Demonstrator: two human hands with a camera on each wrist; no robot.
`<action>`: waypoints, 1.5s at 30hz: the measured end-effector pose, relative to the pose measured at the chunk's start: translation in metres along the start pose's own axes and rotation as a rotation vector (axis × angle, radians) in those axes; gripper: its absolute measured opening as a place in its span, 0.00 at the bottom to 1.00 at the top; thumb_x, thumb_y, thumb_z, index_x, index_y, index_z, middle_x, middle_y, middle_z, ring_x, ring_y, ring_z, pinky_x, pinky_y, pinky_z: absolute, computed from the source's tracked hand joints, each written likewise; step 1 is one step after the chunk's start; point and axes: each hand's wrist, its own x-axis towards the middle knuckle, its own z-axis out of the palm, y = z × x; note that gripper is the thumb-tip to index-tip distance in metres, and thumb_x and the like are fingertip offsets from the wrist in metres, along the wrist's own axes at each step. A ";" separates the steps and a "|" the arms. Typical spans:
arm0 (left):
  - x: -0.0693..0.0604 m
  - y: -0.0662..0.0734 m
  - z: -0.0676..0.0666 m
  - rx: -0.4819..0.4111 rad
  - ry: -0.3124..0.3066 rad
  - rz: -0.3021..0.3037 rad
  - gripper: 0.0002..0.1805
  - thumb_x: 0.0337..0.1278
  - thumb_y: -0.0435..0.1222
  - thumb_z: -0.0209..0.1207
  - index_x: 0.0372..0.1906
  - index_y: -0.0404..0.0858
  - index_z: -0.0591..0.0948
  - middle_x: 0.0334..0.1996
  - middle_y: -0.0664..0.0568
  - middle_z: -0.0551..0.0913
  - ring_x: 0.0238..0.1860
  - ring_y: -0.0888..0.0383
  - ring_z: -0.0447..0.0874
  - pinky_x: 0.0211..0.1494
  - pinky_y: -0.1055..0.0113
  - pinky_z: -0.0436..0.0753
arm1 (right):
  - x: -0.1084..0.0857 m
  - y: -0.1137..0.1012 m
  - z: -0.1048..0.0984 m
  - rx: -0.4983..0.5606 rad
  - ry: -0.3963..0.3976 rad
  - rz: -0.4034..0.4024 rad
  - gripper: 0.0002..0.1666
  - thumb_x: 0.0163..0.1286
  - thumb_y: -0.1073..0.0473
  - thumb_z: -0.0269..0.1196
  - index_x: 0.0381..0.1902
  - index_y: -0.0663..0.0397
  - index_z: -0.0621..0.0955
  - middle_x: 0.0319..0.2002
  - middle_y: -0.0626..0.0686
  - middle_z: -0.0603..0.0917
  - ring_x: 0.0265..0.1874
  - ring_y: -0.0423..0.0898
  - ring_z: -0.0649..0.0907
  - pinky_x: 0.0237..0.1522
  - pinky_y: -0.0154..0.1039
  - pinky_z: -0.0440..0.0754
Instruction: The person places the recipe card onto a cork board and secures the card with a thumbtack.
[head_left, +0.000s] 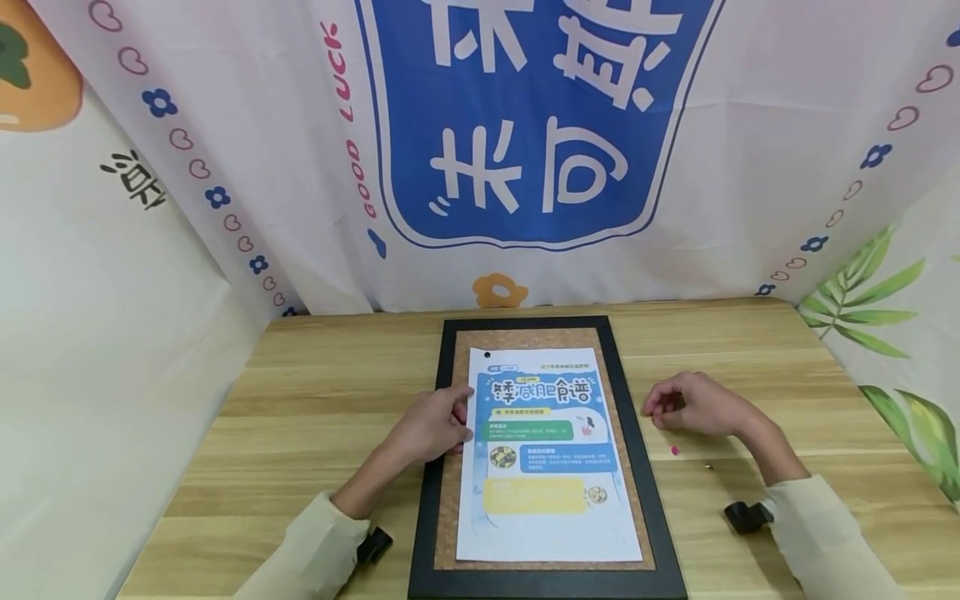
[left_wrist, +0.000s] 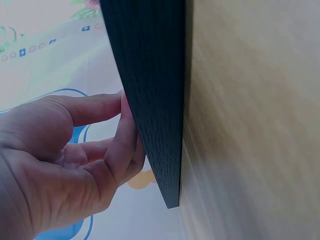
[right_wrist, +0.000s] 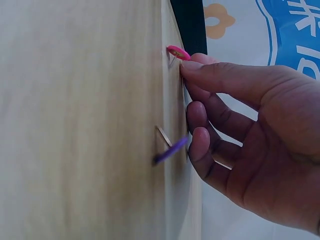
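Note:
A white sheet of paper (head_left: 551,533) with coloured printing lies on a cork board (head_left: 446,533) in a black frame (head_left: 671,575). A black thumbtack (head_left: 487,355) sits at the sheet's upper left corner. My left hand (head_left: 433,425) touches the sheet's left edge with thumb and fingers apart; in the left wrist view the frame hides its fingertips. To the right of the board, my right hand (head_left: 686,404) is low over the table, thumb and index finger together. Whether something lies between them is hidden. Near it are a pink thumbtack (right_wrist: 178,52) and a purple thumbtack (right_wrist: 170,151), pin up.
The wooden table (head_left: 322,375) runs back to a printed curtain (head_left: 300,167). Small black devices sit at the left wrist (head_left: 373,546) and right wrist (head_left: 746,517). Both sleeves (head_left: 832,533) rest near the table's front.

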 end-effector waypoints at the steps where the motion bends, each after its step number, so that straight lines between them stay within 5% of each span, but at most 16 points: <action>1: 0.000 0.000 0.000 -0.001 0.000 -0.001 0.37 0.63 0.22 0.69 0.77 0.31 0.72 0.36 0.46 0.79 0.26 0.56 0.83 0.27 0.71 0.82 | 0.000 0.000 0.000 -0.002 0.002 0.000 0.06 0.70 0.68 0.71 0.40 0.53 0.89 0.35 0.48 0.88 0.35 0.42 0.82 0.37 0.33 0.83; 25: 0.002 0.001 -0.001 -0.002 0.004 0.003 0.37 0.62 0.21 0.68 0.76 0.29 0.72 0.36 0.45 0.79 0.26 0.55 0.83 0.28 0.70 0.83 | 0.000 -0.008 -0.008 0.086 0.059 -0.047 0.10 0.72 0.72 0.64 0.48 0.61 0.88 0.42 0.54 0.90 0.40 0.43 0.86 0.41 0.33 0.87; 45: 0.001 0.000 0.001 -0.009 0.011 0.023 0.37 0.61 0.19 0.68 0.76 0.27 0.72 0.35 0.46 0.80 0.25 0.57 0.84 0.26 0.70 0.82 | 0.009 -0.022 -0.010 0.061 0.179 -0.003 0.07 0.76 0.63 0.67 0.48 0.55 0.89 0.42 0.53 0.88 0.40 0.48 0.80 0.41 0.34 0.81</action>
